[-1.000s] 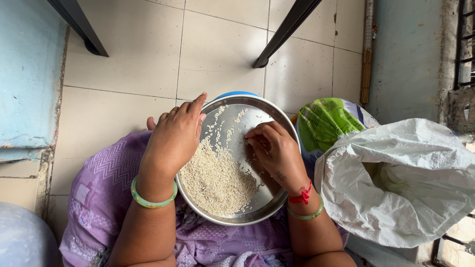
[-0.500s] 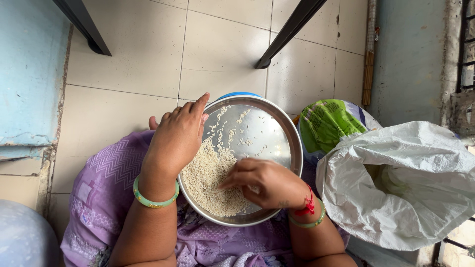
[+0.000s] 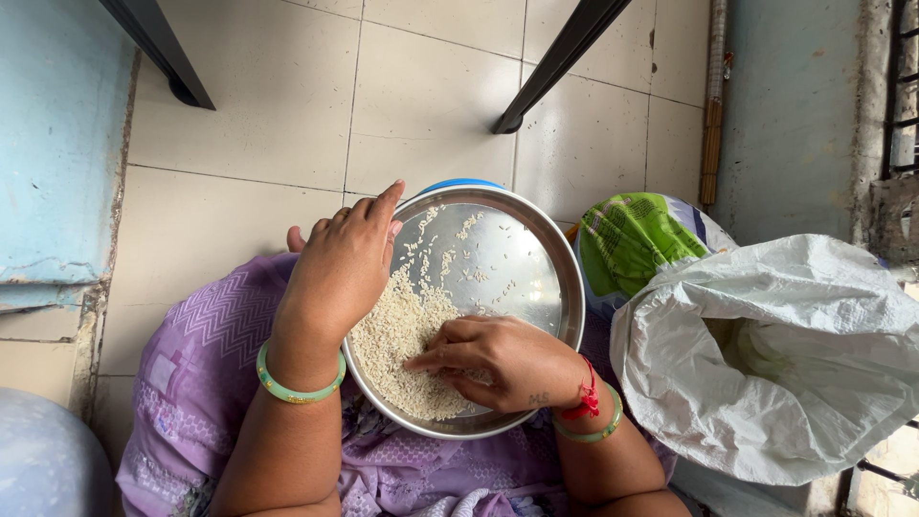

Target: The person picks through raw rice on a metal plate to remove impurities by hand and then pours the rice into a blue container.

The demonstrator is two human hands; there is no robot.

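On the lap, over purple cloth, a round steel plate [image 3: 522, 251] is held at its left rim by the left hand [image 3: 337, 273], fingers pressed together and pointing away from the body. Its rice [image 3: 397, 335] is heaped in a band running from the near edge toward the far left rim, with the right hand [image 3: 493, 359] laid on it, fingertips bunched and pointing left. Compared with half a second ago, the right hand is seen slightly nearer the body and further into the heap.
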